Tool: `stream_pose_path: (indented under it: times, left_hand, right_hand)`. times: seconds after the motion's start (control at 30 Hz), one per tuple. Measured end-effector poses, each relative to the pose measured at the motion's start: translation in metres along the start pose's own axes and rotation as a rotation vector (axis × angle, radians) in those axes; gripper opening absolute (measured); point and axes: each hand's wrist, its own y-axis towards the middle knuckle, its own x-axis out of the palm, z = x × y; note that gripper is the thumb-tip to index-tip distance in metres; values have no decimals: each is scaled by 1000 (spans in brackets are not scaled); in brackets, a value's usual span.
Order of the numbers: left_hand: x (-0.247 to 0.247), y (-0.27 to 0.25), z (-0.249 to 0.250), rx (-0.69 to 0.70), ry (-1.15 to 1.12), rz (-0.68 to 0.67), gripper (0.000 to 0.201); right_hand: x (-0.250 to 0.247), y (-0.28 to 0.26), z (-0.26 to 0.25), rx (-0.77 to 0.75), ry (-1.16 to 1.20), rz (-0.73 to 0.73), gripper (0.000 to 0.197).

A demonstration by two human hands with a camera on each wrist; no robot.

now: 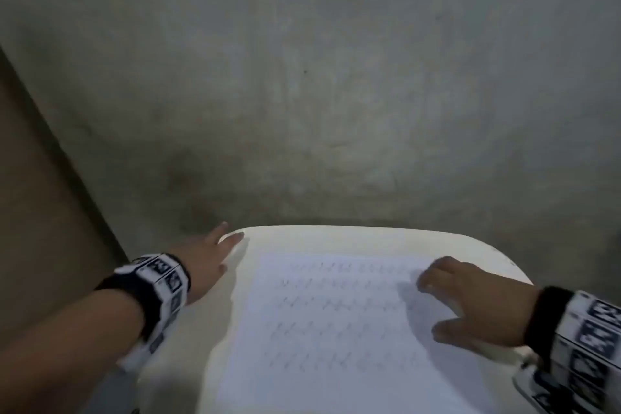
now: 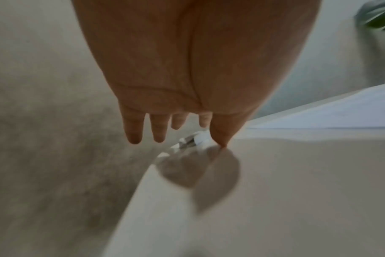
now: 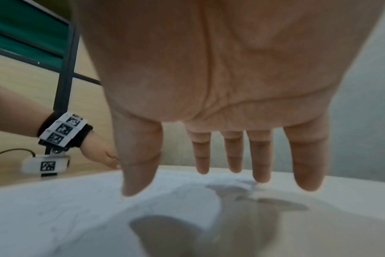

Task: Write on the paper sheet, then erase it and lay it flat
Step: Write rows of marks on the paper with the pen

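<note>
Head view: sheet (image 1: pixel 336 329) flat on the white table (image 1: pixel 336 235), covered in faint rows of marks, too blurred to say whether fresh writing or rubbed-out traces. No pen or eraser in sight. Long axis from the near edge toward the far edge, tilted a little to the right; written rows across it. Probably late in the task, with only the flattening left, though that is a judgement. Right hand (image 1: pixel 470 302) over the sheet's far right corner, fingers bent, nothing grasped. Left hand (image 1: pixel 205 259) at the table's far left corner, off the sheet, fingers straight.

Left wrist view: left hand (image 2: pixel 187 69) empty and relaxed; thumb tip on the table, sheet (image 2: pixel 341 113) to the right.

Right wrist view: right hand (image 3: pixel 220 87) spread and empty just above the sheet (image 3: pixel 77 208), apparently not yet pressing.
</note>
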Motion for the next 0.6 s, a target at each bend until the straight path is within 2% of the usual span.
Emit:
stream_pose_path:
  times: [0.1,0.23,0.4,0.5,0.6]
  left_hand:
    - [-9,-3,16,-84,-52,-3,60]
    - [-26,-11,38,-123,2,36,51]
    - [-44,-26,58,-137,92,-8,28]
    - [-41,-30,60,-130,58,23,31]
    - [-40,-29,55,-126,-82,56,41]
  right_hand:
    - [4,-2,-13,61,-33,-90,93]
    - [1,-4,-21,110,-82,-95,94]
    - [2,-2,-24,137,-102,-92,94]
    - [-1,1,-26,160,-123,-110,93]
    - [-5,2,-29,184,-129,-133,92]
